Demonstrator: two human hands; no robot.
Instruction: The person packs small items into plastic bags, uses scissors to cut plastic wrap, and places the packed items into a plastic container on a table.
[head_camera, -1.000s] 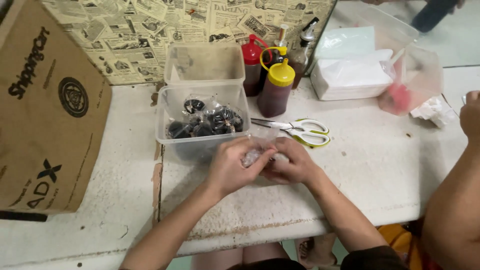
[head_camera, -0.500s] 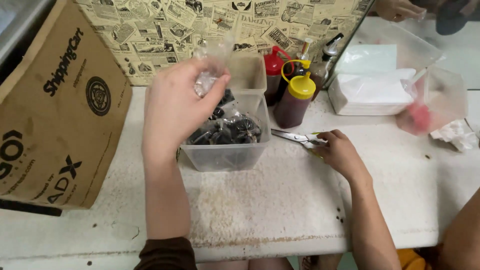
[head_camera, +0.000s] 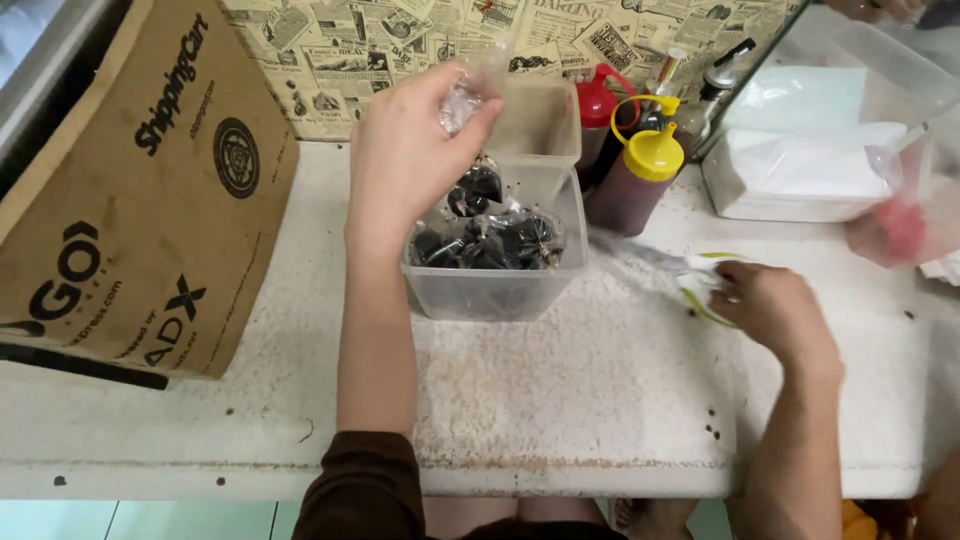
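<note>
**Small bags into tub: count under way**

- Left hand (head_camera: 405, 160): I see it raised over the clear tub (head_camera: 495, 270), fingertips pinched on a small clear bag (head_camera: 460, 100), held in the air above the tub's far end.
- Right hand (head_camera: 770, 305): low on the table (head_camera: 560, 400), fingers curled onto the yellow-handled scissors (head_camera: 700, 285); blurred, so I cannot tell how firm the hold is.
- Done, as I judge it: several tied bags of dark sauce (head_camera: 490, 240) already lie in the tub below the left hand. Left: the pinched bag is not yet set down.
- Beyond the left hand: a second, empty tub (head_camera: 535, 120).
- Between the hands, farther off: squeeze bottles, yellow cap (head_camera: 650, 155) and red cap (head_camera: 600, 100).
- Outside the left hand: cardboard box (head_camera: 130, 190), leaning.
- Nothing I can see blocks the tub's mouth.
</note>
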